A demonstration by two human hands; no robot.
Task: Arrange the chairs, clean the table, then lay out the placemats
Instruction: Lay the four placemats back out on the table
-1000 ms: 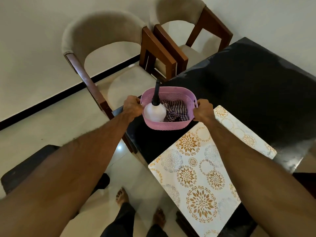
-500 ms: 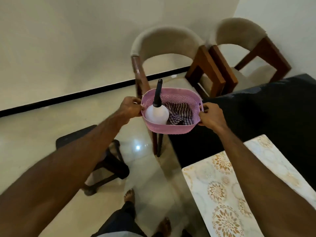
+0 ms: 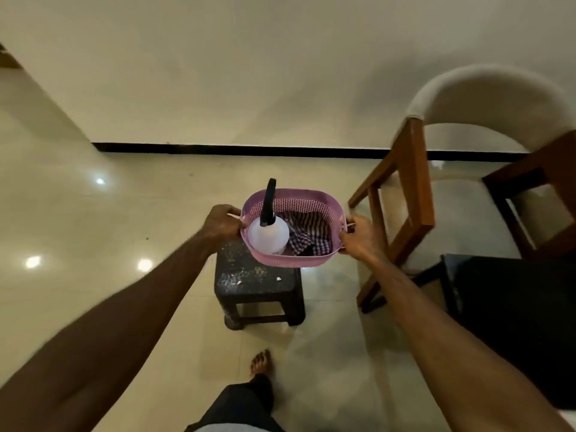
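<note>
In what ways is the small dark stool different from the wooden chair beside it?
The stool is low, dark and has no backrest, while the chair is taller, with a brown wooden frame and a pale curved padded back. The stool's top looks hard and carries small specks and crumbs, while the chair's seat is pale and cushioned. The stool stands partly under the held pink basket; the chair stands to its right. Both stand upright on the glossy floor.

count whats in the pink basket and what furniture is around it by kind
spray bottle: 1
checked cloth: 1
both in the pink basket, held by left hand and right hand
chair: 1
black stool: 1
dark table: 1
total: 5
</note>
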